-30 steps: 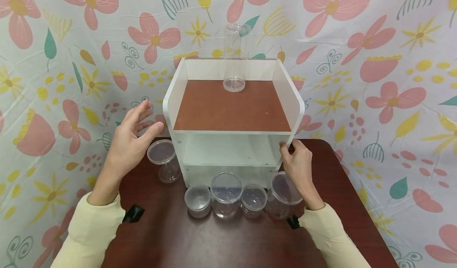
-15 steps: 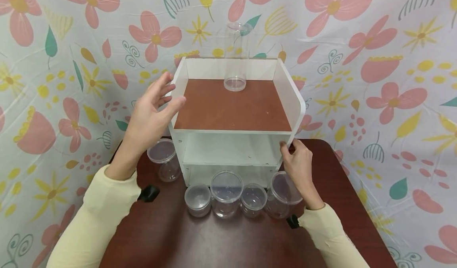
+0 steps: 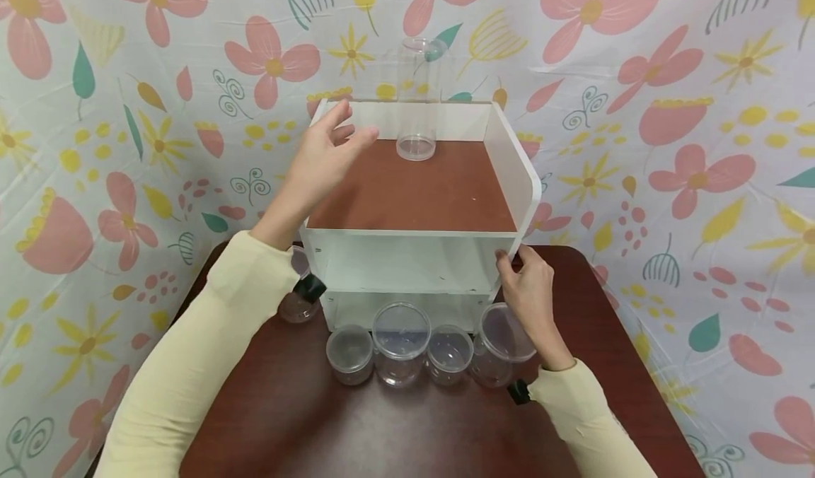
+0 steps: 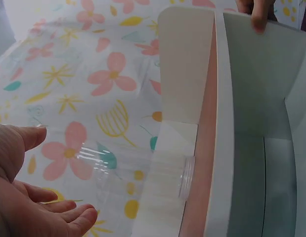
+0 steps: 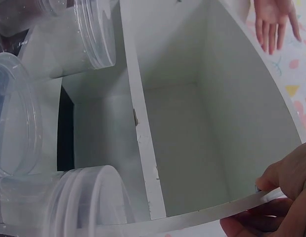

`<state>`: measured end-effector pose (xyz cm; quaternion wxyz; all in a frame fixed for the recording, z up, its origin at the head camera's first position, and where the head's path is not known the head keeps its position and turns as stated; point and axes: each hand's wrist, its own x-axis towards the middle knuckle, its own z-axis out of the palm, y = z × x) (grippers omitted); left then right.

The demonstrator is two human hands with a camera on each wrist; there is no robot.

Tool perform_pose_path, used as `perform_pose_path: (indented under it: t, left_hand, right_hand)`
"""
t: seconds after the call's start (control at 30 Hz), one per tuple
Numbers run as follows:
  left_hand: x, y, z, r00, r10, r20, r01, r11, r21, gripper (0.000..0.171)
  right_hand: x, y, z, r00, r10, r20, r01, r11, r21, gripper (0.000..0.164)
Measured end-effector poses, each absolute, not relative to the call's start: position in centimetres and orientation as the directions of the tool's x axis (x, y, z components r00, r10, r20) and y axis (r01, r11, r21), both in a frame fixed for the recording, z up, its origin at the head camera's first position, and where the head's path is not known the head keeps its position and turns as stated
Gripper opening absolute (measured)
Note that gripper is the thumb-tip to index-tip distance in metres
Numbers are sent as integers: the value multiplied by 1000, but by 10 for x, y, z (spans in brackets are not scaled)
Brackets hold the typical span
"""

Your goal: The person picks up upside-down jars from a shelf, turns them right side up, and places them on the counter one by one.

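A white shelf unit [image 3: 407, 262] with a brown top board [image 3: 414, 195] stands on the table. On that board, near its back panel, a tall clear plastic cylinder [image 3: 417, 148] stands upright. My left hand [image 3: 325, 154] hovers over the board's left side, thumb and fingers spread, apart from the cylinder. In the left wrist view, the fingers [image 4: 56, 217] point towards the cylinder [image 4: 143, 168] across a gap. My right hand [image 3: 530, 287] pinches the front edge of the unit's right side panel between thumb and fingers, as the right wrist view also shows.
Clear lidded jars stand along the unit's front: a small jar [image 3: 350, 354], a large jar [image 3: 401, 344], another small jar [image 3: 448, 354] and another large jar [image 3: 503, 336]. One more jar [image 3: 298, 310] at the left is partly hidden by my sleeve. A flowered curtain [image 3: 637, 110] hangs behind.
My left hand has moved up and to the right, from beside the unit to above its top board. The right hand keeps its grip on the side panel.
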<state>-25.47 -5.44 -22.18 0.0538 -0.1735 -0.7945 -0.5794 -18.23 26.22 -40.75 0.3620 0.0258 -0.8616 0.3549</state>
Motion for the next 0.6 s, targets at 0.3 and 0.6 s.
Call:
perform_pose_path:
  t: [0.3, 0.6]
  left_hand:
    - [-287, -30, -213, -959, 199, 201, 265, 383, 885, 88]
    - [-320, -8, -202, -971, 195, 140, 211, 413, 886, 93]
  right_hand:
    - [-183, 264, -409, -737, 215, 641, -301, 745, -596, 14]
    - [-182, 262, -407, -740, 216, 637, -305, 737, -604, 14]
